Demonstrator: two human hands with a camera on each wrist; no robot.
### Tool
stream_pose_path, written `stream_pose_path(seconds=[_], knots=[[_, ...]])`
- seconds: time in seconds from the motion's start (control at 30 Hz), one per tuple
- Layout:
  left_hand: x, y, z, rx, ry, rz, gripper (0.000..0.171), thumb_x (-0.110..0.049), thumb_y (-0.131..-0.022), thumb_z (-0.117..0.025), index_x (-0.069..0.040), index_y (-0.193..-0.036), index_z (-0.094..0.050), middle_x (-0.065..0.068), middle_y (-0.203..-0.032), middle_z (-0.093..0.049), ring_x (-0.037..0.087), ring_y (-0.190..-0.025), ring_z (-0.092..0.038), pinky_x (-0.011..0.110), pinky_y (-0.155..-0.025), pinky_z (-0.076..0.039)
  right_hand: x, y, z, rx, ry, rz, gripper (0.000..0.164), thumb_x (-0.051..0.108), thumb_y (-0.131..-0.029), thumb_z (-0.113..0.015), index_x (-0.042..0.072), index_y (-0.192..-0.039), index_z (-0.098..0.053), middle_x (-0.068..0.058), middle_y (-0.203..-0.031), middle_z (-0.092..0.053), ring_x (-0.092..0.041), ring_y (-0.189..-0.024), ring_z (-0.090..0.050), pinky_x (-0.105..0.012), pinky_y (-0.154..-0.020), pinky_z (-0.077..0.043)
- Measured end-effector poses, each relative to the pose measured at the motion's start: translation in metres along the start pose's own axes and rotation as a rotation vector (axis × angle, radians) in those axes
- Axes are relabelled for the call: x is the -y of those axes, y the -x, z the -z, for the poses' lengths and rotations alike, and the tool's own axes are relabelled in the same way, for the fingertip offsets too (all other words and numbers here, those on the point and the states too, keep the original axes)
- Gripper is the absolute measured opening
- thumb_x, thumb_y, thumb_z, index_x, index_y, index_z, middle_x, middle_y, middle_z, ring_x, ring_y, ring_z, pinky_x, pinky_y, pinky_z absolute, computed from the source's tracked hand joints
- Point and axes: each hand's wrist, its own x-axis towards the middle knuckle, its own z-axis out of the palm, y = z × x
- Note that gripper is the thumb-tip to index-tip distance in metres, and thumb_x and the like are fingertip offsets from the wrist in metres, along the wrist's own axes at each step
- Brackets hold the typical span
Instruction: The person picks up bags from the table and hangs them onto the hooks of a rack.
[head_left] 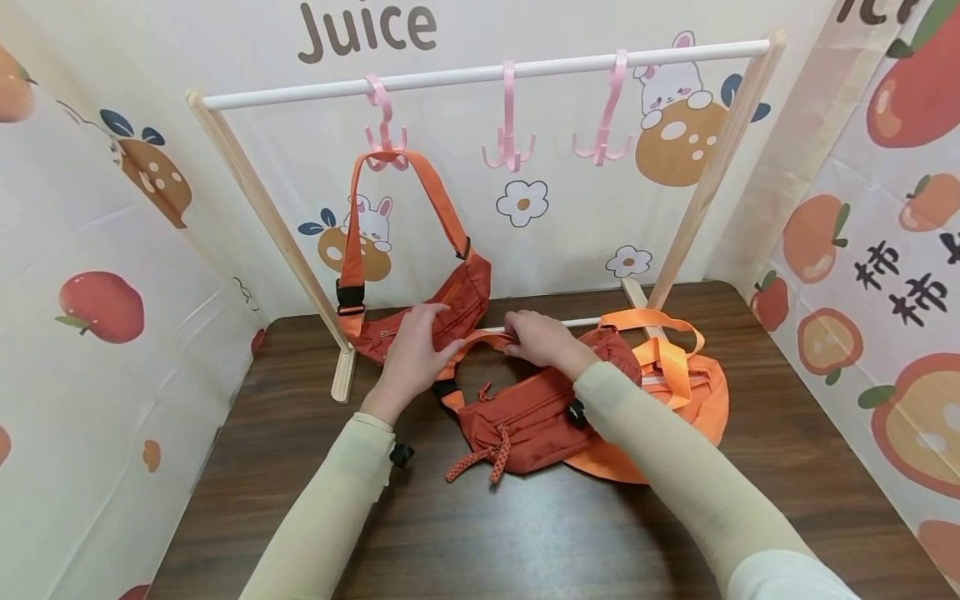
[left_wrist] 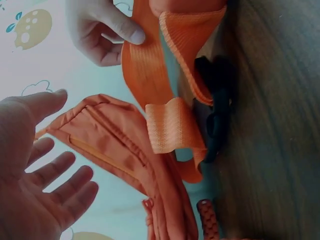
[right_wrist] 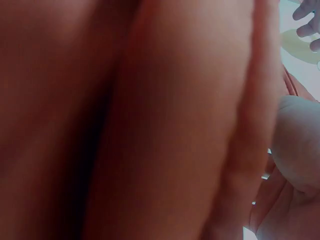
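Observation:
My right hand (head_left: 543,337) grips the orange strap (left_wrist: 147,70) of a rust-red waist bag (head_left: 525,421) lying on the table, its thumb on the webbing in the left wrist view. That bag has braided zip pulls (head_left: 501,454) and a black buckle (head_left: 446,388). My left hand (head_left: 414,358) is in front of a second rust-red waist bag (head_left: 465,304); its fingers are spread with nothing between them in the left wrist view. This second bag hangs by its orange strap from a pink hook (head_left: 382,117). Blurred red fabric fills most of the right wrist view.
A wooden rack with a white rail (head_left: 450,79) stands on the brown table (head_left: 480,533). Two more pink hooks, a middle one (head_left: 508,125) and a right one (head_left: 606,117), hang from it. A bright orange bag (head_left: 708,396) lies behind and right of the lying waist bag.

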Motion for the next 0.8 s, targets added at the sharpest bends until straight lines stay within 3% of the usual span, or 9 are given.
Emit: stream_pose_path(seconds=[0.2,0.43,0.8], knots=[[0.004,0.002,-0.007,0.124,-0.001,0.050,0.065,-0.037,-0.093,-0.084,-0.008,-0.143,-0.055,0.013,-0.136,-0.057,0.030,-0.123,-0.056,0.051,-0.104,-0.050,0.000,-0.001,-0.001,0.037,-0.011,0.020,0.010,0.019,-0.103,-0.072,0.012,-0.102,-0.064,-0.004,-0.089,-0.063,-0.021,-0.074,-0.059,-0.039,-0.068,-0.049],[0.012,0.005,-0.014,0.210,0.032,0.093,0.071,-0.035,-0.091,-0.087,-0.008,-0.146,-0.052,0.014,-0.139,-0.055,0.032,-0.124,-0.057,0.053,-0.106,-0.049,-0.002,0.003,-0.004,0.093,-0.019,0.053,0.013,0.016,-0.104,-0.070,0.015,-0.096,-0.059,-0.003,-0.080,-0.059,-0.019,-0.067,-0.053,-0.036,-0.063,-0.042],[0.017,0.006,-0.021,0.239,0.025,0.106,0.074,-0.040,-0.089,-0.088,-0.011,-0.147,-0.052,0.013,-0.138,-0.053,0.031,-0.122,-0.057,0.054,-0.106,-0.048,0.003,0.015,0.007,0.121,-0.064,0.090,0.024,0.012,-0.101,-0.072,0.012,-0.088,-0.051,-0.001,-0.071,-0.043,-0.016,-0.061,-0.041,-0.034,-0.061,-0.036]])
